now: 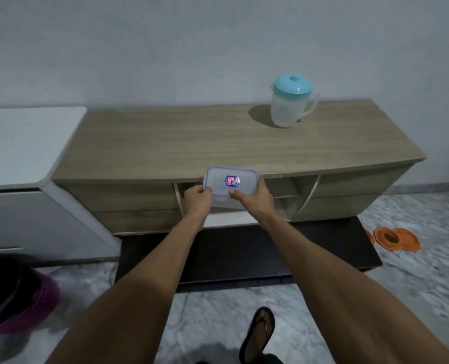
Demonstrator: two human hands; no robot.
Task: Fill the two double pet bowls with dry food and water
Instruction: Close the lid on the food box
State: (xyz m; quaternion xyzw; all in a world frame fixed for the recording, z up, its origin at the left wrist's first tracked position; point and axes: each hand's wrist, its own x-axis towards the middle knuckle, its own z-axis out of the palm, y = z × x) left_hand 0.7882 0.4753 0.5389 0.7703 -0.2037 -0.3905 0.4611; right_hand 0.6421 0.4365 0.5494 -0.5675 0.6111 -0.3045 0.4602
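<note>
A clear plastic food container (231,183) with a blue-edged lid and a small red and blue sticker is held in the air, in front of the front edge of a low wooden cabinet (191,143). My left hand (197,199) grips its left side and my right hand (254,197) grips its right side, thumb on the lid. Its contents cannot be seen. A translucent water pitcher (289,106) with a teal lid stands on the cabinet top at the back right. An orange double pet bowl (396,239) lies on the floor at the right.
A white cabinet (26,143) adjoins the wooden one on the left. A dark mat (244,253) lies on the marble floor before the cabinet. A dark and pink bundle (15,292) sits at the lower left. My sandalled foot (260,332) is at the bottom.
</note>
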